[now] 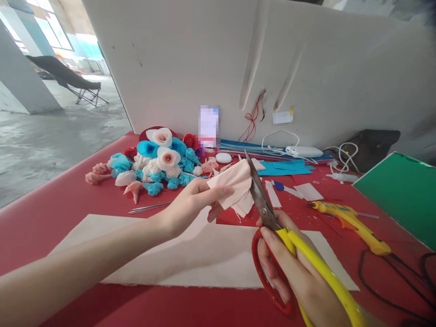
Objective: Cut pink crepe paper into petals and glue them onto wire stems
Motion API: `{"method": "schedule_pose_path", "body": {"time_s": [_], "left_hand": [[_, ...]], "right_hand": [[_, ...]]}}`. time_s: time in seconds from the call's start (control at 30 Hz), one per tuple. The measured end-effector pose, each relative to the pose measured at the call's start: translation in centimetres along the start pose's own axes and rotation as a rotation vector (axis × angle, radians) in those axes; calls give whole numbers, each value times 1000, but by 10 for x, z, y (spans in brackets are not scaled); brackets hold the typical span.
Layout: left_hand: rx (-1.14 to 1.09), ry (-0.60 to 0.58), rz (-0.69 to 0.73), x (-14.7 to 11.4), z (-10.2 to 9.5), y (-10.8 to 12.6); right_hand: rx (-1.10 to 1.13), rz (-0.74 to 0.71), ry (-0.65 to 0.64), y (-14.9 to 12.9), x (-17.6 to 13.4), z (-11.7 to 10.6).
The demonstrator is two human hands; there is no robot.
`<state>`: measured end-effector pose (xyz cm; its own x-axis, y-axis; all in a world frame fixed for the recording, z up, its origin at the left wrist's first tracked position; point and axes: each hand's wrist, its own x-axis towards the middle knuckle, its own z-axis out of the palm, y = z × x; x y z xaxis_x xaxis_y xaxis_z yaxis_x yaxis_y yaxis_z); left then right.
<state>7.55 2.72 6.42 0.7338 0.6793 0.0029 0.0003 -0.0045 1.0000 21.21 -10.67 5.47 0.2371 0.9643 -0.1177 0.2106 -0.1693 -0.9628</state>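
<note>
Between its thumb and fingers, my left hand pinches a folded piece of pale pink crepe paper. My right hand grips a pair of scissors with red and yellow handles, the fingers through the red loop. The scissor blades point up and away, against the right edge of the folded paper. Below both hands lies a large pale sheet of paper, spread flat on the red tabletop. Paper scraps lie beneath the held piece.
Blue, white and pink paper flowers are heaped at the back left. A yellow hot glue gun with a black cord lies right, near a green board. Thin wires, blue paper strips and a phone are also there.
</note>
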Motion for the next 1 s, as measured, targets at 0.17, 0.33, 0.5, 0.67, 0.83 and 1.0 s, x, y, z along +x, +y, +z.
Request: {"method": "schedule_pose_path", "body": {"time_s": [0.17,0.33,0.5,0.67,0.83,1.0], "left_hand": [[-58,-22,-57,6,-5,-3],[134,-89,-57,4,-2,-2],[869,-131,155,-6,9,-1],[1548,-135,669,-17,20,-14],[1748,-199,850,-25,27,-18],[1430,-103,553,-19,22,-3]], "right_hand": [[101,126,96,-2,11,-9],[282,232,-33,-2,38,-28],[284,219,-87,-3,43,-31],[221,243,-136,0,31,-21],[158,254,-165,6,28,-14],[168,177,-108,0,30,-19]]}}
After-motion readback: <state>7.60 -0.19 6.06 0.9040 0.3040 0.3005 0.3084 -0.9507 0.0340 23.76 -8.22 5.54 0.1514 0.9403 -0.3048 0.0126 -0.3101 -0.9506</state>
